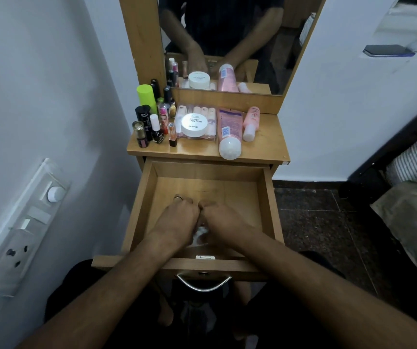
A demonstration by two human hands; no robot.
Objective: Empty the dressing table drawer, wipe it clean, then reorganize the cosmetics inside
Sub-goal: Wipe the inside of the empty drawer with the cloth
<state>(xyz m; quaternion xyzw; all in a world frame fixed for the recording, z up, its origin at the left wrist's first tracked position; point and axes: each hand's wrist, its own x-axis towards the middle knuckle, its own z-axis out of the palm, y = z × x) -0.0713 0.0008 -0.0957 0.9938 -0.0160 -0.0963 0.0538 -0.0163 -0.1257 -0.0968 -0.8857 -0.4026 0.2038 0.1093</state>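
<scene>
You were in the wiping step: the drawer (203,187) stood pulled out below the tabletop (268,144), with nothing in it but your hands and a bit of white cloth or tissue (200,233). Your left hand (177,220) and right hand (223,221) sat knuckle to knuckle near the drawer's front edge, fingers curled, bunching that white piece between them; how much of it each held was hidden. I judge the next move called for spreading it and sweeping the drawer's floor out to its corners.

On the tabletop, behind the drawer, lay one white round jar (194,124) on one clear box (197,133), one pink tube (229,133) and one small pink bottle (250,123). At its left end stood a cluster of small bottles (152,122), about ten, too crowded for an exact count.
</scene>
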